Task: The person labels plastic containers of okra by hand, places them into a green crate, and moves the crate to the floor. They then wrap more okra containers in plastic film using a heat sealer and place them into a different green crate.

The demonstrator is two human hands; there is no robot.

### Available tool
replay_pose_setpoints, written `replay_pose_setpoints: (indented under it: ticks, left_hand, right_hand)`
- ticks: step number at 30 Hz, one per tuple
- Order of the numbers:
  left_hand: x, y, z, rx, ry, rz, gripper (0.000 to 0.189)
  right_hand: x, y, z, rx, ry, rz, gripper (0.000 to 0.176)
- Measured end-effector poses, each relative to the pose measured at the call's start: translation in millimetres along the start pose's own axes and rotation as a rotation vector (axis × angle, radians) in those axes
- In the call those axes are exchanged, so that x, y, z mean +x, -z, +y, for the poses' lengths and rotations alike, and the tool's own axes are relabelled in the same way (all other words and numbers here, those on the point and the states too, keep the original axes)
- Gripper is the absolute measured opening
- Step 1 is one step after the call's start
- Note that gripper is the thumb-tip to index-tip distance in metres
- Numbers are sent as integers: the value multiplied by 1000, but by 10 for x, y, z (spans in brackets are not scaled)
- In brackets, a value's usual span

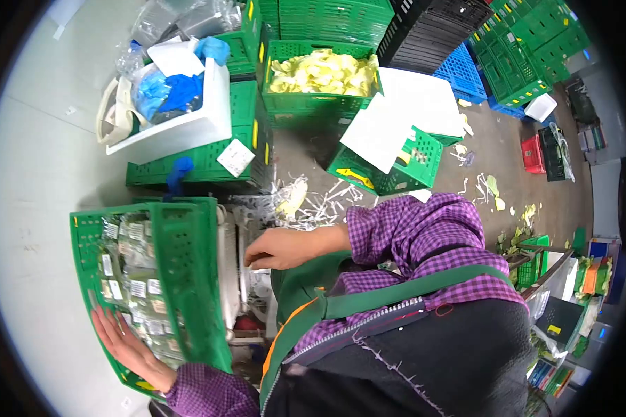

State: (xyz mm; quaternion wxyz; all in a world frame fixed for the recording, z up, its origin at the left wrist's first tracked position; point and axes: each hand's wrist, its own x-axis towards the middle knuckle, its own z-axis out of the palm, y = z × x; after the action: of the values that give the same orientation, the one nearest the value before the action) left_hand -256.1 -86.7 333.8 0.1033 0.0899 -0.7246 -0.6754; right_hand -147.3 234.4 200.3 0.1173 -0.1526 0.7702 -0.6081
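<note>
On my feed, I see labelled packs [135, 258] in the green crate [196, 278] just beside my left hand's [127, 345] flat, extended fingers, while my right hand's [282, 248] fingers curl, their grip impossible to tell.

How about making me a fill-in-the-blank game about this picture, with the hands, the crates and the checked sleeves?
1. The hand nearest the labelled packs is the person's own ____ one.
2. Those packs lie in a crate coloured ____.
3. The box holding crumpled blue things is coloured ____.
4. The person's sleeves are checked in black and ____.

Missing words: left; green; white; purple.
</note>
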Motion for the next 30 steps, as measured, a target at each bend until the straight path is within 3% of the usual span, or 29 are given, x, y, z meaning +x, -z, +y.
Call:
replay_pose_setpoints:
  ticks: [3, 6, 8, 12, 16, 20, 22, 24, 26, 30]
  left_hand:
    - [-606, -655, -33, -17, -25, -179, 45]
    - [-1040, -1179, -546, 9, -23, -371, 39]
    - [-1343, -1383, -949, 63, 167, -479, 40]
    - [-2166, -1505, -1566, 133, 487, -476, 41]
    - [-3125, -1584, -2229, 68, 724, -453, 40]
    - [-4184, -2470, -2596, 143, 909, -507, 45]
    - [-4577, -3266, -2703, 205, 867, -635, 46]
    - [-4886, -4124, -2990, 318, 488, -743, 55]
    - [-5113, -5074, -2997, 799, -162, -831, 67]
    - [-5582, -6327, -3226, 980, -97, -949, 92]
  right_hand:
    - [-859, -167, 341, -33, -81, -89, 25]
    - [-1597, -136, 474, -23, -96, -153, 26]
    - [-1990, -65, 502, 11, -139, -123, 24]
    - [-2578, 346, 526, 107, -106, 194, 22]
    - [-3161, 1180, 545, 349, -220, 601, 18]
    - [-4114, 2148, 1275, 407, -215, 1057, 19]
    - [-4731, 2670, 1812, 403, -354, 1114, 20]
    - [-5293, 3163, 2485, 373, -530, 1176, 20]
    - [-5845, 3557, 3360, 72, -782, 1152, 25]
    - [-6533, 4136, 4944, -270, -932, 968, 39]
